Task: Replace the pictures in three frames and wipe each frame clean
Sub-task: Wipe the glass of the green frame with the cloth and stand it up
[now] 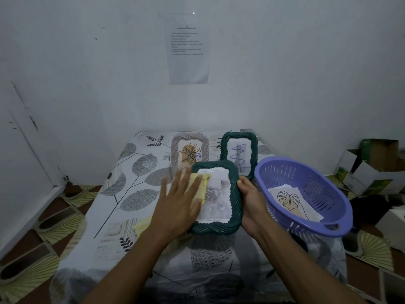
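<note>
So from my head cam: my left hand (178, 202) is flat on a yellow cloth (200, 187), fingers (186, 178) spread, pressing it onto the left side of the near green frame (215, 226). That frame lies on the leaf-print surface (122, 194) with a grey rose picture (215, 197) in it. My right hand (252, 205) grips its right edge, fingers curled under, thumb on the rim. Behind it sit a beige frame (190, 137) and a second green frame (238, 137). The purple basket (306, 224) just to the right holds loose pictures (289, 201)
</note>
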A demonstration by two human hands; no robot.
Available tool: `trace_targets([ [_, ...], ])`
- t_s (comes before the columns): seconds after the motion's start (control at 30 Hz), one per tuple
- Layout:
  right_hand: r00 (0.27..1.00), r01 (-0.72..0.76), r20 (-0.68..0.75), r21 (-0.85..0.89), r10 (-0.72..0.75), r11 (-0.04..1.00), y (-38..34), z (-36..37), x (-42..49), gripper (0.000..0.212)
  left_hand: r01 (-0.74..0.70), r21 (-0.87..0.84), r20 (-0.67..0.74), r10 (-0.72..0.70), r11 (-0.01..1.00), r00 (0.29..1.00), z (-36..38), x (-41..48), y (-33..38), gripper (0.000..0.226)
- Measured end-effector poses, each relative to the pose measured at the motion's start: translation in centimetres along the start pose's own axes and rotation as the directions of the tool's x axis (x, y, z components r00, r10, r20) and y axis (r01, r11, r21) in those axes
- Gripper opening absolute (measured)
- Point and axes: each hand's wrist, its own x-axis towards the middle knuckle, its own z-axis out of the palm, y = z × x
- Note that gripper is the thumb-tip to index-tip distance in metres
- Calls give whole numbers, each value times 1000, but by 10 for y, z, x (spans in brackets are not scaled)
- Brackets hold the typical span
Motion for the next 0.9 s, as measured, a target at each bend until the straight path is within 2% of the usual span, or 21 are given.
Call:
trace_targets([
  [0.1,1000,0,-19,-68,-1,998,1,2,0,28,41,-60,26,-40,997,999,5,-14,-8,60],
  [0.2,997,19,-72,-37,-22,999,5,4,4,28,-47,-75,12,48,996,999,2,-19,0,54],
  [0.3,988,51,-144,-29,-55,998,-1,2,11,29,-122,-182,-6,123,976,992,2,-30,0,49],
  [0.4,977,77,-194,-90,-94,993,-6,0,15,28,-41,-267,63,60,963,996,15,-41,-13,56],
  [0.47,965,99,-230,-127,-126,987,-9,-3,17,29,68,-289,158,-22,955,987,29,-46,-21,70],
  [0.53,957,111,-253,-144,-145,983,-10,-9,17,30,139,-220,277,-75,966,958,43,-49,-28,93],
  [0.6,960,114,-239,-150,-148,982,-11,-14,16,30,145,-133,355,-90,980,931,52,-51,-31,108],
  [0.73,969,121,-195,-158,-151,980,-10,-20,14,30,153,-150,324,-97,977,941,59,-49,-35,111],
  [0.9,981,130,-123,-163,-151,978,-2,-9,13,28,236,-181,299,-175,955,938,64,-47,-58,107],
])
